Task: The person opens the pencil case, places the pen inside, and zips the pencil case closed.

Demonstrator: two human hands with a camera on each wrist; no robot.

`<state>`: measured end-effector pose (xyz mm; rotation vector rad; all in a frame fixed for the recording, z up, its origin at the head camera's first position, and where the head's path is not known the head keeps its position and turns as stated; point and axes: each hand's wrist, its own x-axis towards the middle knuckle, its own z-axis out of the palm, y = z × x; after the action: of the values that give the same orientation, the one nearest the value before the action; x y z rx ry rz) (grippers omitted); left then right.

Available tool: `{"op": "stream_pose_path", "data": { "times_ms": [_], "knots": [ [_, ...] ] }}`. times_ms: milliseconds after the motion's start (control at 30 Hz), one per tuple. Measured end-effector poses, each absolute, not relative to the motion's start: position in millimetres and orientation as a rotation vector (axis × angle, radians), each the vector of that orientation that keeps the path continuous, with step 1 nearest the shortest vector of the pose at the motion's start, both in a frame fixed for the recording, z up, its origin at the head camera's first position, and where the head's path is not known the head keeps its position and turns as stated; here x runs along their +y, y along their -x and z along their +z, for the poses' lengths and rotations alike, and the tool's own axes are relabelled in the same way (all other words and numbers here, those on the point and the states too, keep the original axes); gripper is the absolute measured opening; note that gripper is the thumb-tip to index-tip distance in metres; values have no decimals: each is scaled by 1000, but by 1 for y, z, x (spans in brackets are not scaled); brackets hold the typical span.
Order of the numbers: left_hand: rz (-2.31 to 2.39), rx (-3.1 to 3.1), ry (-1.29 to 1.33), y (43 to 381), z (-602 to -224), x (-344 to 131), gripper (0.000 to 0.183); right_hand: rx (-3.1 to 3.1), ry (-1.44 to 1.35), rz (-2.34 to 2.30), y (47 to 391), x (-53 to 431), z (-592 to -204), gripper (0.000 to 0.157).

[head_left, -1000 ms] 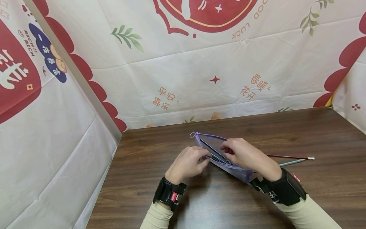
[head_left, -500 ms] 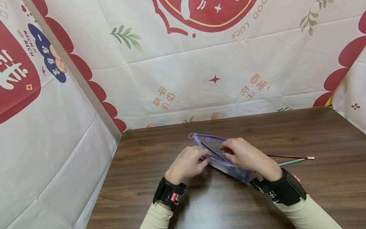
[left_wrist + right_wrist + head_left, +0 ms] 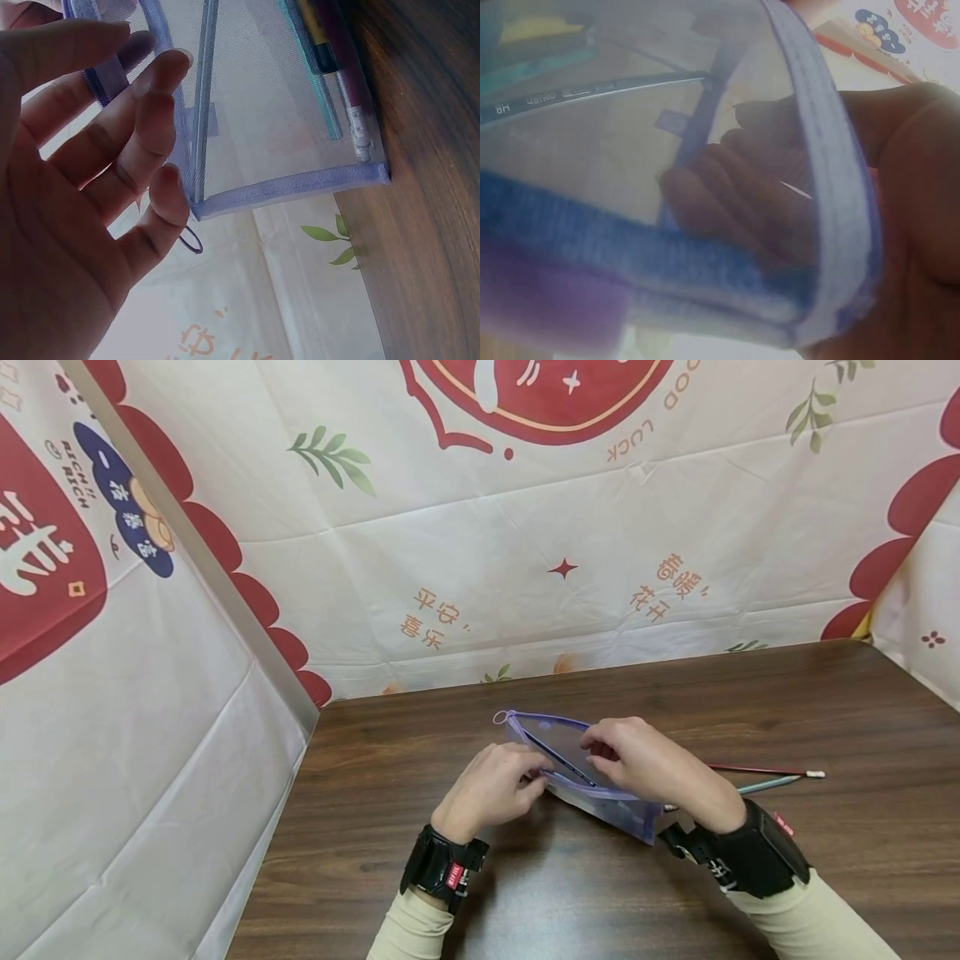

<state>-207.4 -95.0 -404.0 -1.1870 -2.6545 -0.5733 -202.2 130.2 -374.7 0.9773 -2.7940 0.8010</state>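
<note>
A see-through mesh pencil pouch [image 3: 615, 812] with purple edging lies at the table's middle, its zip parted. My left hand [image 3: 491, 785] pinches the near zip edge [image 3: 112, 79] between thumb and forefinger. Inside, a dark pencil [image 3: 558, 758] slants along the far side; it carries "HB" lettering in the right wrist view [image 3: 570, 96]. Several more pencils [image 3: 346, 90] lie along the pouch's other side in the left wrist view. My right hand [image 3: 648, 764] hovers at the opening, fingers [image 3: 705, 191] loosely curved behind the mesh, nothing visible between them.
Right of the pouch, partly behind my right forearm, a dark red pencil [image 3: 772, 770] with a white end and a teal pencil [image 3: 772, 783] lie on the brown wooden table [image 3: 345, 827]. Printed white cloth [image 3: 487, 543] hangs behind and at both sides.
The pencils showing in the pouch's mouth have sunk inside, leaving one dark pencil in view. The pouch's ringed corner has shifted slightly left, and my right hand has eased slightly right.
</note>
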Motion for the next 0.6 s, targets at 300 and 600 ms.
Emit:
{"op": "stream_pose_path", "data": {
  "times_ms": [300, 600],
  "knots": [
    [-554, -2664, 1194, 208, -404, -95, 17, -2804, -1003, 800, 202, 129, -377, 13],
    [-558, -2668, 1192, 207, -404, -96, 17, -2814, -1002, 802, 202, 130, -377, 13]
  ]
}}
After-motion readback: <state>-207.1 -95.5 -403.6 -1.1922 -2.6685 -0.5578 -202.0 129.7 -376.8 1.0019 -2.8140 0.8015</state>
